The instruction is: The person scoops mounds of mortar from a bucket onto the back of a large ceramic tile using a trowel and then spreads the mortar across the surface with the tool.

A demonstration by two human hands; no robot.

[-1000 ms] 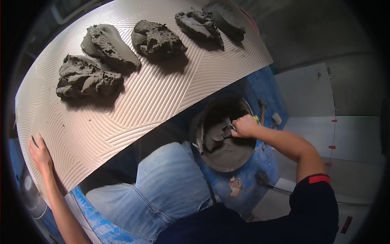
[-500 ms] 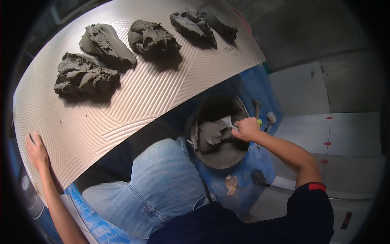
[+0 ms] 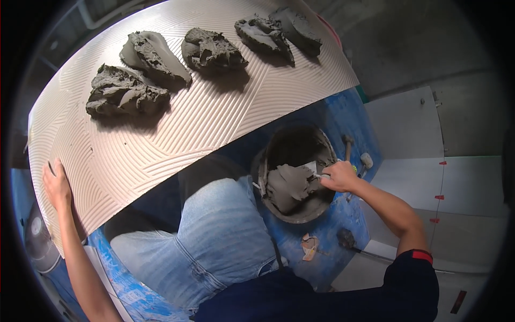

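Note:
My right hand [image 3: 339, 176] is closed round the handle of a trowel inside a round dark bucket [image 3: 300, 219] beside my right knee. The trowel's pale blade [image 3: 311, 167] shows only in part; a lump of wet grey mortar [image 3: 289, 185] covers the rest. Before me lies a large pale tile [image 3: 198, 118], its upturned face combed with fine ridges. Several thick mortar heaps [image 3: 126, 95] sit across its far half. At the tile's left edge my left hand [image 3: 56, 185] rests flat with fingers stretched out.
Right of the bucket lie a wooden-handled hammer [image 3: 347, 146] and a pale-headed mallet [image 3: 367, 160] on blue sheeting [image 3: 343, 118]. A torn scrap [image 3: 309, 247] and a dark-headed tool [image 3: 347, 238] are nearer me. Laid pale tiles [image 3: 466, 182] with red clips [image 3: 440, 197] extend to the right.
The whole view has shifted a little, so the tile and bucket appear farther right. In the bucket, the mortar at the trowel is now a fuller, rounder lump. My left hand stays at the tile's edge.

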